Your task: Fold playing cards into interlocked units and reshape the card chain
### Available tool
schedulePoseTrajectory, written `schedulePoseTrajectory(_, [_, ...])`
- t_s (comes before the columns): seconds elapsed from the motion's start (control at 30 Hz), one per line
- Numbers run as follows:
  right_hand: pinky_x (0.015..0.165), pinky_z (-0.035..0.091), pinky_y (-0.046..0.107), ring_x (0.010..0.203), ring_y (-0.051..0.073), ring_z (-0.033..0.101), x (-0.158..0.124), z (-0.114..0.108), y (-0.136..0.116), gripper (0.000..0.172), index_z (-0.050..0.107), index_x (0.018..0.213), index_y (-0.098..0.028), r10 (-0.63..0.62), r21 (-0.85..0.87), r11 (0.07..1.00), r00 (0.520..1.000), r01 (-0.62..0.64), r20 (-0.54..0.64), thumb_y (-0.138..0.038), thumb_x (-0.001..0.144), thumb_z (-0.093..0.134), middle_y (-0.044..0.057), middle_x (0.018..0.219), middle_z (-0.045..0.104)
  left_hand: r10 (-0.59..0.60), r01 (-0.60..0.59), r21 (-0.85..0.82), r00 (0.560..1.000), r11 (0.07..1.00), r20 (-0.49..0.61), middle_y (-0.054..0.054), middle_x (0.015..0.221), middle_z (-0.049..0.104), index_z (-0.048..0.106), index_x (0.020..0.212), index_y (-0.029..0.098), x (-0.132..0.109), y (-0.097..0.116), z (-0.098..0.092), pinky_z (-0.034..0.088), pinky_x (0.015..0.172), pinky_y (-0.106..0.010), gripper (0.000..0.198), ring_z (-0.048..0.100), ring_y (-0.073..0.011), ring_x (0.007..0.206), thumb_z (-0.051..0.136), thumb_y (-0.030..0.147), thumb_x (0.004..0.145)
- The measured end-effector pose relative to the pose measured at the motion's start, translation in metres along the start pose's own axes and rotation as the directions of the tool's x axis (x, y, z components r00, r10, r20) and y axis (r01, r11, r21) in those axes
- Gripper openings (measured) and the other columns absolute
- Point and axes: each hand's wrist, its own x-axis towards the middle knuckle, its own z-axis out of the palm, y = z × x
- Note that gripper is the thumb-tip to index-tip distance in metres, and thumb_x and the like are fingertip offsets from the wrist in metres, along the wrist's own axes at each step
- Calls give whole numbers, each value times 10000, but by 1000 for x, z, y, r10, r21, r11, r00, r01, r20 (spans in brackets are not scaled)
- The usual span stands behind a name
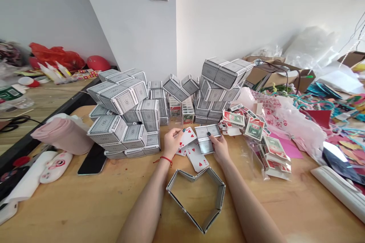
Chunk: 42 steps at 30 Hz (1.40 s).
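Note:
My left hand (171, 143) pinches a playing card (187, 136) with red hearts, face up. More heart cards (196, 157) lie loose on the table just below it. My right hand (220, 148) grips a panel of patterned card backs (203, 133), thumb on top and fingers underneath. Between my forearms lies a heart-shaped frame (221, 197) of joined cards, standing on edge. Ahead, heart-shaped blocks made of cards are piled in a left stack (119, 95), a right stack (219, 79) and a smaller middle heart (181, 88).
Card boxes (255, 128) lie scattered on the right beside a plastic bag (285, 117). A phone (91, 159), a pink cloth roll (64, 134) and a white case (56, 167) are on the left. Cardboard boxes (273, 74) sit at the back right.

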Motion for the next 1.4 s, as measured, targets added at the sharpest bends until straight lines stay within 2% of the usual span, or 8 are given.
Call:
schedulePoseTrajectory(0.2, [616, 540, 309, 688, 182, 641, -1, -1, 0, 424, 546, 950, -215, 1, -15, 1000, 1000, -1, 11, -272, 576, 737, 6, 797, 686, 19, -19, 3, 1000, 1000, 23, -51, 753, 670, 626, 744, 153, -1, -1, 1, 466, 610, -234, 194, 615, -155, 706, 557, 333, 726])
schedulePoseTrajectory(0.43, [631, 536, 309, 703, 183, 643, -1, -1, -1, 421, 550, 944, -219, 2, -1, 1000, 1000, -2, 4, -269, 571, 739, -1, 797, 687, -18, 16, -31, 998, 999, -59, -51, 734, 669, 623, 747, 145, 2, -3, -2, 464, 574, -227, 204, 616, -155, 680, 567, 338, 715])
schedulePoseTrajectory(0.63, [606, 533, 308, 692, 188, 642, -2, 1, -1, 430, 543, 946, -220, -8, -13, 1000, 1000, 8, 5, -275, 567, 741, 0, 762, 683, 46, -46, 6, 997, 999, 58, -37, 722, 666, 628, 727, 161, -2, 2, 2, 466, 596, -227, 147, 612, -145, 675, 560, 291, 719])
schedulePoseTrajectory(0.9, [579, 529, 304, 659, 189, 638, -4, 2, -2, 391, 540, 879, -216, -7, -64, 998, 1000, 8, 18, -300, 556, 744, -4, 713, 675, 33, -34, -2, 991, 999, 132, -18, 634, 639, 630, 692, 165, -2, 3, 3, 459, 564, -220, 125, 601, -144, 646, 561, 268, 707])
schedulePoseTrajectory(1.13, [599, 523, 301, 626, 170, 629, -7, 3, -2, 355, 527, 855, -216, 12, -93, 996, 997, -6, 71, -296, 577, 733, -7, 722, 671, 18, -12, -41, 989, 999, 149, -26, 694, 646, 607, 699, 165, -7, 5, 12, 440, 557, -215, 160, 590, -132, 636, 544, 310, 726])
schedulePoseTrajectory(1.23, [617, 523, 293, 660, 156, 624, -8, 6, -4, 427, 507, 948, -235, -20, -68, 997, 997, 25, 74, -277, 584, 725, -8, 800, 668, 1, 3, -40, 995, 999, 102, -16, 676, 625, 604, 741, 165, -7, 6, 13, 408, 527, -207, 201, 564, -124, 608, 533, 352, 731])
schedulePoseTrajectory(1.33, [692, 514, 284, 791, 149, 618, -9, 8, -6, 567, 456, 1080, -276, -114, -24, 993, 993, 115, 39, -240, 579, 721, -7, 947, 643, -45, 48, -71, 998, 996, 44, 4, 598, 576, 597, 765, 158, -5, 7, 9, 363, 483, -204, 254, 514, -111, 540, 499, 392, 746])
schedulePoseTrajectory(1.4, [718, 506, 273, 831, 141, 610, -8, 8, -6, 620, 432, 1126, -294, -156, -13, 988, 987, 156, 25, -225, 580, 717, -6, 1004, 623, -59, 68, -105, 994, 992, 91, 11, 571, 554, 592, 731, 153, -4, 6, 6, 345, 468, -206, 265, 488, -105, 513, 492, 398, 743])
